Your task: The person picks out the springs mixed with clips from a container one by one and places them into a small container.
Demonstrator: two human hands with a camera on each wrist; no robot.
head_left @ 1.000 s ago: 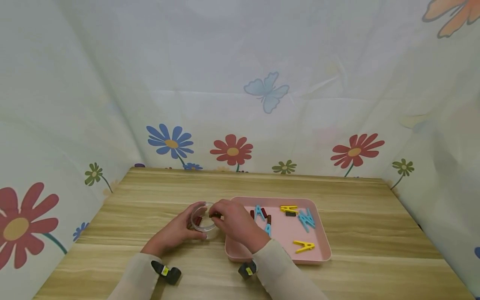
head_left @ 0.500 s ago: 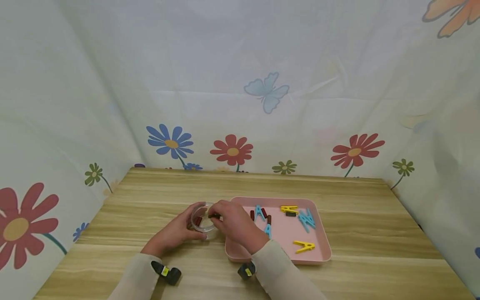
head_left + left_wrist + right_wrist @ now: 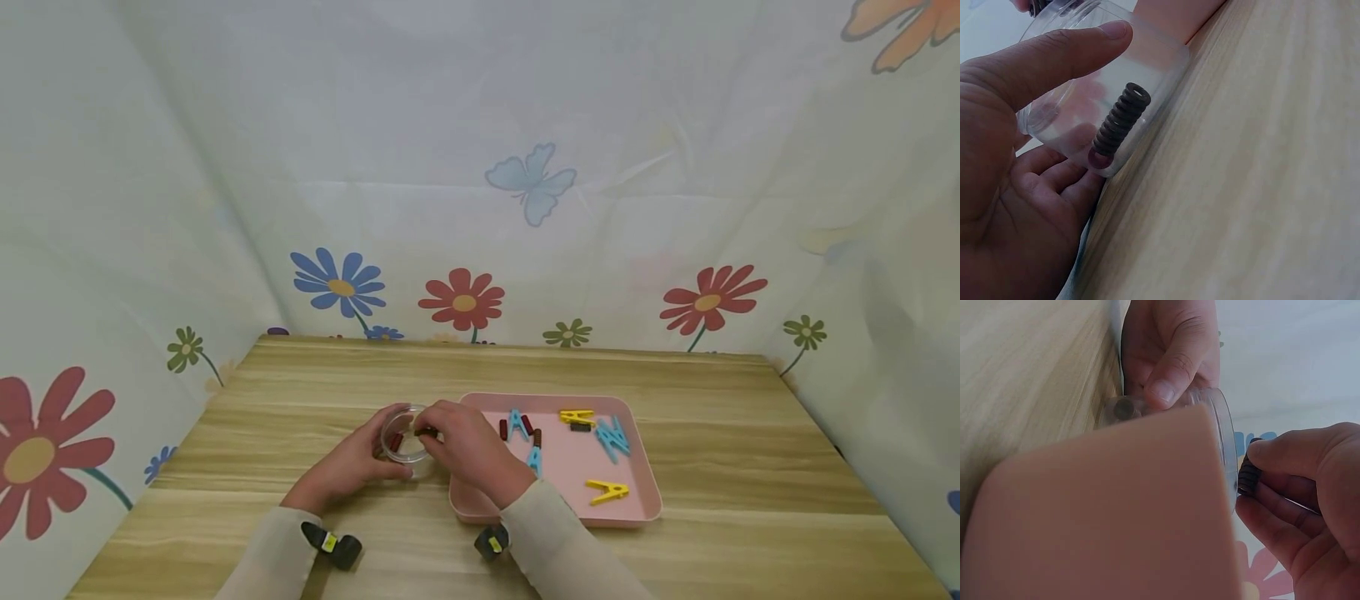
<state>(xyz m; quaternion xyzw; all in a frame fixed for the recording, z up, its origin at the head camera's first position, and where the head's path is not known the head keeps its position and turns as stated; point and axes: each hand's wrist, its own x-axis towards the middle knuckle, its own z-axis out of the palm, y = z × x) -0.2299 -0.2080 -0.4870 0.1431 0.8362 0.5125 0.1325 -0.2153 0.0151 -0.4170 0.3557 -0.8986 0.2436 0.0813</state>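
Note:
My left hand [image 3: 352, 458] grips a clear plastic jar [image 3: 1160, 69] that stands on the wooden table, thumb on one side and fingers curled on the other. Inside it lies a dark coil spring [image 3: 1121, 122], with a dark red piece [image 3: 396, 442] low by the wall. Between the thumb and fingers of my right hand [image 3: 468, 450] is a small dark coil spring [image 3: 1250, 469], pinched just above the open mouth of the jar. It is apart from the things inside.
A pink tray [image 3: 562, 492] stands right of the jar, partly under my right forearm. It holds blue clips [image 3: 612, 438], yellow clips [image 3: 608, 492], several dark red cylinders [image 3: 503, 430] and a black spring [image 3: 581, 427]. A flowered cloth [image 3: 420, 167] hangs behind the table.
The right hand has shifted very slightly left over the jar's mouth, still pinching the spring. The left hand and jar stay in place.

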